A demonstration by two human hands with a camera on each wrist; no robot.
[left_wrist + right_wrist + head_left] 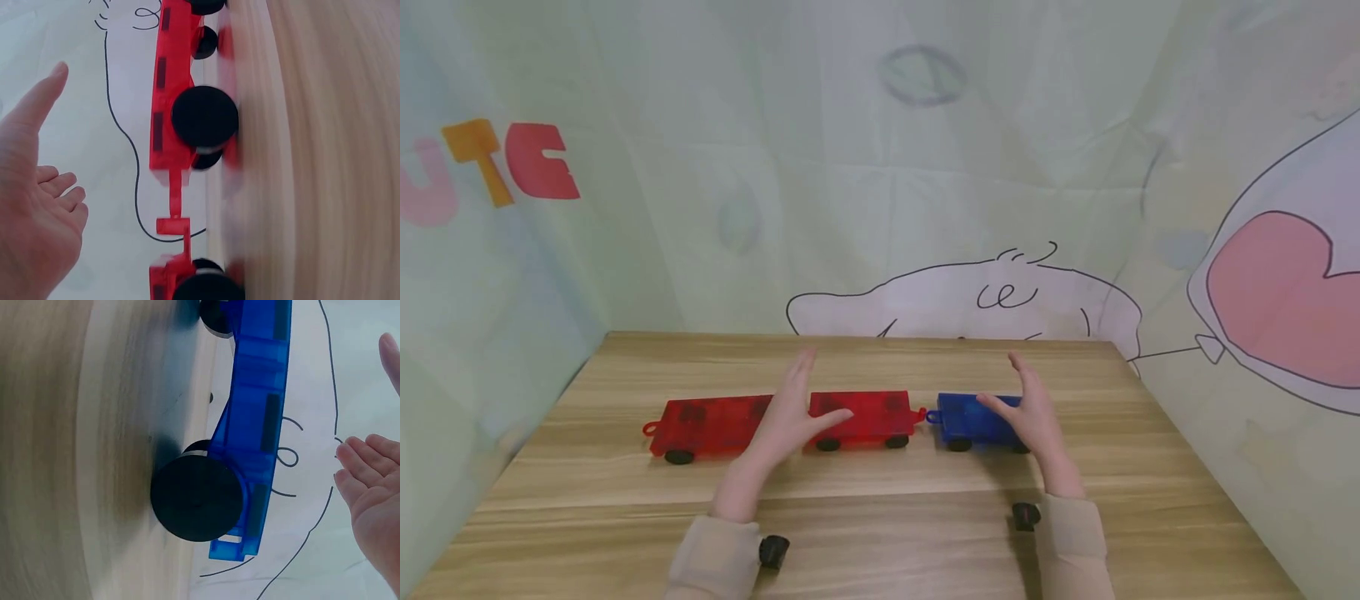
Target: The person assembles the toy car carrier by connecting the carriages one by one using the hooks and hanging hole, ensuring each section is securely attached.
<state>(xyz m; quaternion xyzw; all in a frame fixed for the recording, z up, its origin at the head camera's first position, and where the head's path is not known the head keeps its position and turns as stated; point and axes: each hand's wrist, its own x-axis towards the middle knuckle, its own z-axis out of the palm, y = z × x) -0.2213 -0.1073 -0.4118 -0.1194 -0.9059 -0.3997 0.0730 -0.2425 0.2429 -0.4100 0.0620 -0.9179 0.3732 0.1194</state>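
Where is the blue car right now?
In the head view, the blue car stands on the wooden table, just right of the nearest red car, with the right hand overlapping its right end.

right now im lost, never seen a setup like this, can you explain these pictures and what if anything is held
There is no robot here, just a person's left hand and right hand. On the table stand three wheeled toys in a row: the left red car, the middle red car and the blue car. Behind is a backdrop with cartoon prints.

The wide picture comes from a camera worn on the head, looking forward and down. The other two come from cameras worn on the wrists, so things look turned on their side: the left wrist's shows red cars, the right wrist's the blue one.

Nothing is held: in the wrist pictures, both hands are apart from the cars.
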